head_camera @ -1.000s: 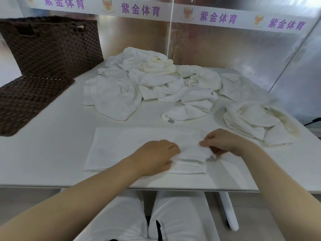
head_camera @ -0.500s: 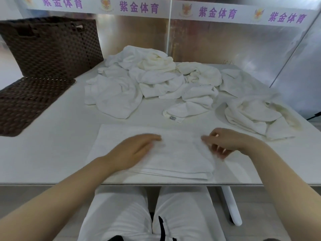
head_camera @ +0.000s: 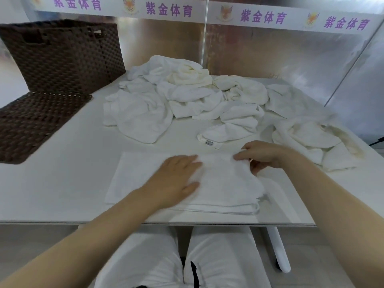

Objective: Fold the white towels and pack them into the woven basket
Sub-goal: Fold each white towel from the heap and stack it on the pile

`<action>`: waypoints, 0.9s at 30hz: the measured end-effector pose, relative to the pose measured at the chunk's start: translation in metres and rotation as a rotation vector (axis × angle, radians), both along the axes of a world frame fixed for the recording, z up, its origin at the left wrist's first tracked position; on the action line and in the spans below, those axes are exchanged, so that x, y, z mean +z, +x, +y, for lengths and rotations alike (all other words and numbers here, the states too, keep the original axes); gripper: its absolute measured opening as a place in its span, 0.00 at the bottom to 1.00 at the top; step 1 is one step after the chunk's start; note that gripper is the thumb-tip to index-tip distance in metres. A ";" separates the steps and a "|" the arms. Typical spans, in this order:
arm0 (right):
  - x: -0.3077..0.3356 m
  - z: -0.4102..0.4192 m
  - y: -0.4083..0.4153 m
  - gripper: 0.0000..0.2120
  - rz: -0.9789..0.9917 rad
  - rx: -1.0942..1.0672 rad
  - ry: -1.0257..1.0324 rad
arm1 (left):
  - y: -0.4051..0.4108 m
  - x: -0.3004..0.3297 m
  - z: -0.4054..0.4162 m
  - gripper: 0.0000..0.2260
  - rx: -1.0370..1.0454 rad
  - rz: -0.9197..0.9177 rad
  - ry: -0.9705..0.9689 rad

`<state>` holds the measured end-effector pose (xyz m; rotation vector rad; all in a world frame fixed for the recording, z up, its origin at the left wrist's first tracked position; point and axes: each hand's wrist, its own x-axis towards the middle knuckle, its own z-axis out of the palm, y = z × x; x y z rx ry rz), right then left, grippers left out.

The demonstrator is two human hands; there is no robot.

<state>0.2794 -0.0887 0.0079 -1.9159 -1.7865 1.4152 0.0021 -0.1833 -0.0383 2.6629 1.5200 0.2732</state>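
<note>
Left hand: your left hand [head_camera: 176, 177] lies flat, fingers straight, on the folded white cloth towel [head_camera: 218, 183];
Right hand: your right hand [head_camera: 264, 154] pinches its far right edge

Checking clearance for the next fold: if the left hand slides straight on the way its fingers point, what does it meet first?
The left hand lies flat on the folded towel, fingers pointing right and away. Straight on, it probably meets the right hand at the towel's far right corner.

The folded towel [head_camera: 218, 183] and the table [head_camera: 62, 173] are white, the heaped towels [head_camera: 187, 96] white to cream, the woven basket [head_camera: 62, 55] and its flat lid [head_camera: 35, 121] dark brown, and the banner lettering [head_camera: 168, 10] purple.
</note>
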 end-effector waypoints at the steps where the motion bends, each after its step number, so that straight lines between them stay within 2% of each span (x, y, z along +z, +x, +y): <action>1: 0.002 0.003 0.000 0.15 0.005 0.013 -0.011 | 0.020 0.000 -0.005 0.29 -0.086 -0.092 0.041; 3: 0.008 0.007 -0.003 0.14 0.004 0.043 -0.016 | 0.062 -0.002 -0.016 0.23 -0.225 -0.151 0.113; 4: 0.010 0.009 -0.004 0.14 -0.001 0.055 -0.012 | 0.082 -0.004 -0.021 0.23 -0.259 -0.137 0.134; 8: 0.015 0.016 -0.007 0.15 -0.102 0.128 -0.013 | 0.134 -0.020 -0.027 0.33 -0.253 0.093 0.178; 9: 0.014 0.018 -0.006 0.15 -0.135 0.152 -0.022 | 0.139 -0.022 -0.028 0.32 -0.258 0.127 0.187; 11: 0.011 0.022 -0.003 0.15 -0.185 0.176 -0.039 | 0.142 -0.026 -0.027 0.24 -0.292 0.167 0.205; 13: 0.006 0.024 -0.001 0.17 -0.232 0.177 -0.051 | 0.139 -0.027 -0.025 0.17 -0.320 0.139 0.208; 17: 0.003 0.026 -0.001 0.20 -0.223 0.182 -0.044 | 0.134 -0.021 -0.023 0.15 -0.275 0.124 0.151; 19: 0.010 0.027 -0.006 0.18 -0.167 0.172 -0.009 | 0.129 -0.012 -0.025 0.13 -0.217 0.023 0.136; 24: 0.047 0.031 -0.037 0.12 -0.051 0.210 0.156 | 0.085 0.022 -0.031 0.06 0.004 -0.468 0.012; 27: 0.072 0.034 -0.075 0.08 0.030 0.291 0.224 | 0.047 0.039 -0.041 0.05 0.110 -0.768 -0.061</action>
